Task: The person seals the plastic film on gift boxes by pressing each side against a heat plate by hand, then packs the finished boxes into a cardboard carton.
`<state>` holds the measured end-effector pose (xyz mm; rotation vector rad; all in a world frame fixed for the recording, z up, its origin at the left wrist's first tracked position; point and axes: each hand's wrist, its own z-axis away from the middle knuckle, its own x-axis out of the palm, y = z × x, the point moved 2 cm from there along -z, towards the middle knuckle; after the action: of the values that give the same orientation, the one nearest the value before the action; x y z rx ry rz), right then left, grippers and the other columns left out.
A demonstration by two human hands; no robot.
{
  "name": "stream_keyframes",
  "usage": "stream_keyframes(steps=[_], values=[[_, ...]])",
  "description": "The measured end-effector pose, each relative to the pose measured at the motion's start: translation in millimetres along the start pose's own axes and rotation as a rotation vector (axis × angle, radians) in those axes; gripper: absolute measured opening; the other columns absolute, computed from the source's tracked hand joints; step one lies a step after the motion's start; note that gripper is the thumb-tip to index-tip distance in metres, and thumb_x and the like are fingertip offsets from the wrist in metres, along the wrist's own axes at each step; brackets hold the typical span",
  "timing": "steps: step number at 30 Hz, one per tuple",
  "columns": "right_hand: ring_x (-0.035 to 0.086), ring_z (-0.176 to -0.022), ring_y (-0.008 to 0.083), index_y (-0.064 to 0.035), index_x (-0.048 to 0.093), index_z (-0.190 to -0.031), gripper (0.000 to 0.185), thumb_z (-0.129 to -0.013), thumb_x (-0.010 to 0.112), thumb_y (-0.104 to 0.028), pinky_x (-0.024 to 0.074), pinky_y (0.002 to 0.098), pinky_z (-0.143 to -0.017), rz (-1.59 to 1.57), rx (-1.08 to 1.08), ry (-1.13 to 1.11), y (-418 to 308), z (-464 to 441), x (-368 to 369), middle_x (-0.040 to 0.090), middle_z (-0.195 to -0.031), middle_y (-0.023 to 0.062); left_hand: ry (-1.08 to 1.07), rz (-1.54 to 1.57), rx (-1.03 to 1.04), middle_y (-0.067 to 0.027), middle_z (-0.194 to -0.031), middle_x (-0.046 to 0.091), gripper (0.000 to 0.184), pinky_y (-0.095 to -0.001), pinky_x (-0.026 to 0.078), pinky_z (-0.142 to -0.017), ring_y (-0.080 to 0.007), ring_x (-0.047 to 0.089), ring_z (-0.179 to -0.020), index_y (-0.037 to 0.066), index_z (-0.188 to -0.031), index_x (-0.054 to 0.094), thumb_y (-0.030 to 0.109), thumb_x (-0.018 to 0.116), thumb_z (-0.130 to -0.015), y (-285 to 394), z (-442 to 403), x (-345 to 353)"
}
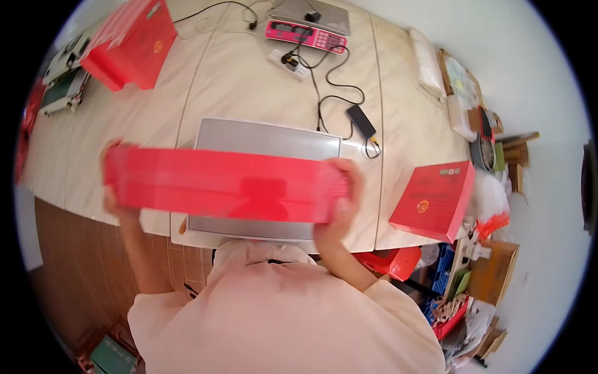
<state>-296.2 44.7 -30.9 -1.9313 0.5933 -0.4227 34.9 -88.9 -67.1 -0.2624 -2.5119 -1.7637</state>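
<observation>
Between my two hands is a long red box [218,185], held up in front of me and smeared by motion. My left hand [113,187] wraps round its left end. Its right end is gripped by my right hand [344,196]. Directly beneath the box lies a flat grey panel with a pale rim [268,135], partly hidden by it. To the right of my right hand, another red box [433,198] with a gold emblem rests near the table's front edge.
Stacked red boxes [134,47] stand at the back left. A pink-fronted scale [305,36], a white power strip [288,64], loose cables and a black adapter [361,121] occupy the back and middle. Cluttered goods, including a cardboard box [492,271], line the right wall.
</observation>
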Motion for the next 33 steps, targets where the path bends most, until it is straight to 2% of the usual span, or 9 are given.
stream_keyframes(steps=[7, 21, 23, 24, 27, 28, 30, 32, 33], values=[[0.049, -0.097, 0.0265, 0.0044, 0.052, -0.113, 0.056, -0.089, 0.044, -0.046, 0.0398, 0.0359, -0.085, -0.086, -0.035, -0.157, 8.8, -7.6, 4.9, 0.051, -0.105, 0.0174, 0.244, -0.078, -0.044, -0.0181, -0.118, 0.053, 0.081, -0.0374, 0.042, -0.091, -0.0258, 0.052, -0.105, -0.001, -0.129, 0.039, 0.059, 0.037, -0.076, 20.7, 2.1, 9.9], [0.051, -0.107, 0.024, 0.0023, 0.051, -0.12, 0.062, -0.085, 0.049, -0.048, 0.0402, 0.0359, -0.091, -0.191, 0.015, 0.09, 11.5, -11.1, -67.7, 0.052, -0.117, 0.017, 0.025, 0.167, 0.028, -0.019, -0.113, 0.056, 0.081, -0.0365, 0.046, -0.089, -0.0258, 0.058, -0.1, -0.003, -0.125, 0.042, 0.064, 0.045, -0.08, 4.3, 22.1, 108.0], [0.051, -0.11, 0.0246, 0.0005, 0.052, -0.121, 0.058, -0.084, 0.054, -0.043, 0.0398, 0.0366, -0.092, -0.343, -0.016, 0.079, 20.4, -6.3, -71.0, 0.052, -0.12, 0.018, 0.1, 0.097, -0.231, -0.0154, -0.113, 0.057, 0.073, -0.0365, 0.045, -0.089, -0.023, 0.057, -0.102, -0.002, -0.122, 0.045, 0.058, 0.053, -0.081, -57.9, 48.7, 67.6], [0.053, -0.107, 0.0246, 0.0002, 0.053, -0.119, 0.053, -0.082, 0.059, -0.037, 0.0415, 0.0369, -0.09, -0.129, -0.014, -0.102, 44.1, 1.3, -86.1, 0.052, -0.12, 0.0172, 0.119, 0.079, -0.316, -0.0142, -0.113, 0.058, 0.071, -0.0364, 0.045, -0.089, -0.0221, 0.057, -0.102, -0.002, -0.122, 0.046, 0.056, 0.056, -0.082, -87.4, 60.0, 46.4], [0.058, -0.097, 0.0241, -0.001, 0.055, -0.116, 0.048, -0.077, 0.071, -0.024, 0.0462, 0.0377, -0.085, 0.38, 0.041, -0.53, 100.6, 20.7, -123.5, 0.053, -0.119, 0.0143, -0.532, -0.35, -0.386, -0.0099, -0.116, 0.058, 0.063, -0.0362, 0.045, -0.091, -0.0187, 0.057, -0.105, 0.0, -0.121, 0.049, 0.048, 0.064, -0.083, -127.5, 69.5, 27.1], [0.059, -0.093, 0.0236, -0.0015, 0.054, -0.116, 0.049, -0.076, 0.074, -0.022, 0.0477, 0.0379, -0.083, 0.458, 0.066, -0.625, 102.3, 19.0, -124.4, 0.054, -0.118, 0.0131, -0.405, -0.297, -0.283, -0.0091, -0.116, 0.058, 0.062, -0.0365, 0.045, -0.092, -0.0183, 0.056, -0.107, 0.001, -0.121, 0.05, 0.048, 0.064, -0.083, -120.7, 63.4, 33.8], [0.059, -0.093, 0.022, -0.0041, 0.038, -0.134, 0.069, -0.08, 0.071, -0.033, 0.049, 0.0383, -0.08, 0.249, 0.231, -0.603, 69.0, -28.2, -92.1, 0.053, -0.119, 0.0114, -0.296, -0.247, -0.156, -0.0084, -0.116, 0.058, 0.062, -0.0368, 0.045, -0.093, -0.0178, 0.056, -0.108, 0.002, -0.121, 0.051, 0.049, 0.064, -0.083, -95.4, 47.7, 52.8], [0.057, -0.099, 0.0206, -0.005, 0.015, -0.147, 0.087, -0.087, 0.054, -0.055, 0.0404, 0.0381, -0.098, 0.298, 0.168, -0.59, 29.7, -73.0, -58.1, 0.048, -0.128, 0.0146, -0.042, 0.337, -0.61, -0.0081, -0.118, 0.058, 0.056, -0.037, 0.045, -0.094, -0.0188, 0.056, -0.108, 0.006, -0.123, 0.051, 0.047, 0.059, -0.088, -66.1, 29.2, 71.6], [0.055, -0.103, 0.021, -0.0054, 0.018, -0.146, 0.087, -0.086, 0.049, -0.06, 0.035, 0.0377, -0.102, 0.256, 0.201, -0.561, 20.9, -96.3, -44.1, 0.049, -0.127, 0.0139, -0.078, 0.315, -0.599, -0.0081, -0.118, 0.058, 0.056, -0.037, 0.045, -0.094, -0.0188, 0.056, -0.108, 0.006, -0.123, 0.051, 0.047, 0.059, -0.088, -53.3, 24.3, 75.9]])
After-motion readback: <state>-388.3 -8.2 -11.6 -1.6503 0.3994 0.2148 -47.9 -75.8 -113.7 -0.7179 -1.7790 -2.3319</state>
